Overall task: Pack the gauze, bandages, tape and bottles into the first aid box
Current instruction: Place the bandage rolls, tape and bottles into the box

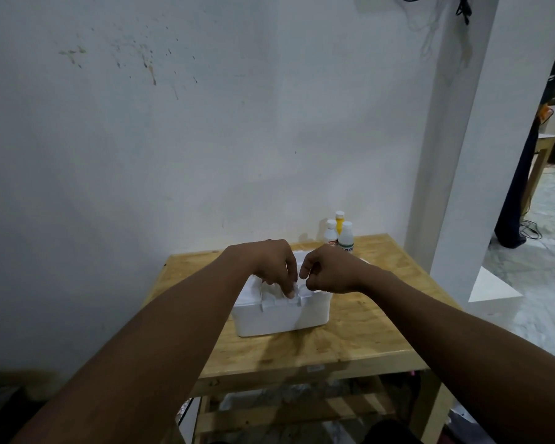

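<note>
A white first aid box (281, 315) stands on the wooden table (359, 334), its lid down. My left hand (269, 264) reaches over the top, fingertips pressed on the lid's front latch and handle. My right hand (330, 272) is curled beside it at the right of the handle, fingers bent onto the lid edge. Three small bottles (339, 233) stand upright at the table's back edge behind the box: two white ones and a yellow one. White sheets lie behind the box, mostly hidden by my hands. No gauze, bandages or tape show.
A stained white wall rises just behind the table. A white pillar (452, 155) stands at the right, with a person's dark clothing and another table beyond it. Clutter lies under the table (285, 398) on a lower shelf.
</note>
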